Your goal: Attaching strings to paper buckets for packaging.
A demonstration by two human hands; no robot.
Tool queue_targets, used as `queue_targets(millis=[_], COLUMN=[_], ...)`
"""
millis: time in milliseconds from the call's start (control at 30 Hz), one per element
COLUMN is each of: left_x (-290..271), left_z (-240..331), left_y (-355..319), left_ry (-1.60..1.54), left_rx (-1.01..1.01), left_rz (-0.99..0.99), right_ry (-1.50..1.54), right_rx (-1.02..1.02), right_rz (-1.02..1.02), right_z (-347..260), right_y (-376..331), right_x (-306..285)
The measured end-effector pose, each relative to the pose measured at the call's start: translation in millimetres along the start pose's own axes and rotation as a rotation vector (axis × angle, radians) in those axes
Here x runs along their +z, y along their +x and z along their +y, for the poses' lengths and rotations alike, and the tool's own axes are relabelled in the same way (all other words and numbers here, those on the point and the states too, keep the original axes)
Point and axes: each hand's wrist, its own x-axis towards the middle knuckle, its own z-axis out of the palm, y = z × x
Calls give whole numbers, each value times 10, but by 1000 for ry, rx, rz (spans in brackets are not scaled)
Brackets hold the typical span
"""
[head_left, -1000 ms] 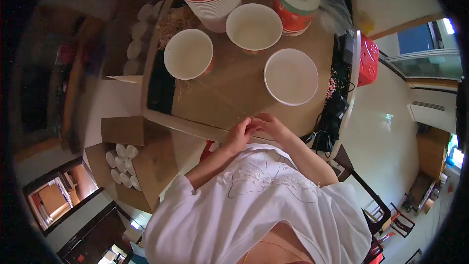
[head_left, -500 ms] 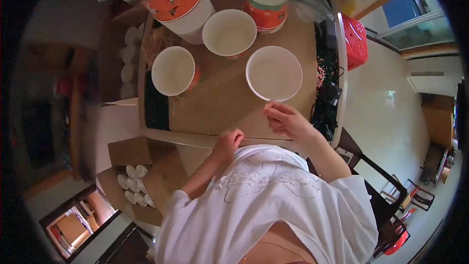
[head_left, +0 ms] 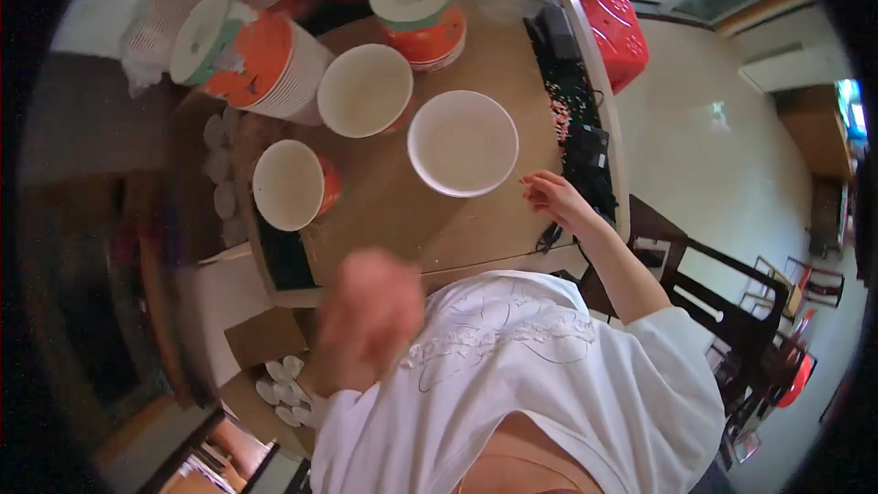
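My right hand (head_left: 556,201) is over the brown board on the table, just right of a large white bowl (head_left: 463,144). Its fingers are bent and drawn together at the tips; whatever they may hold is too small to make out. Motion smears my left hand (head_left: 370,306), raised near the front edge of the table, so its fingers cannot be read. A paper bucket (head_left: 289,185) with an orange-red outside stands at the left. Behind it is another open white paper bucket (head_left: 365,91). The white bowl shows no contents that I can make out.
A stack of orange paper buckets (head_left: 274,69) leans at the back left; a shorter lidded stack (head_left: 425,32) stands behind. Small pink and white beads (head_left: 559,114) lie along the table's right side, near a black box (head_left: 593,144). A red stool (head_left: 611,37) and dark chair (head_left: 704,265) are beyond.
My left hand has risen and blurred. My right hand has moved from in front of the white bowl to its right side. The view has shifted, with the table turning slightly.
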Motion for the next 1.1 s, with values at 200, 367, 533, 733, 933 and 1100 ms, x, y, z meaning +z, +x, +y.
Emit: queue_targets(millis=[200, 367, 533, 733, 933, 1100], left_x=[-275, -931, -1039, -46, 1478, 1143], left_z=[186, 464, 620, 345, -567, -757], left_y=[43, -578, -267, 759, 497, 13], left_ry=[-340, -607, -886, -1117, 192, 397], left_rx=[335, 593, 843, 341, -260, -134], left_rz=[-362, -653, -944, -1258, -153, -465], right_ry=[-74, -88, -141, -124, -304, -330], right_rx=[-140, -172, -182, -626, -610, -642], right_rz=[-23, 47, 139, 259, 282, 238], right_z=[224, 47, -133, -357, -855, -644], right_y=[309, 158, 25, 379, 259, 163], right_x=[-33, 21, 44, -159, 236, 34])
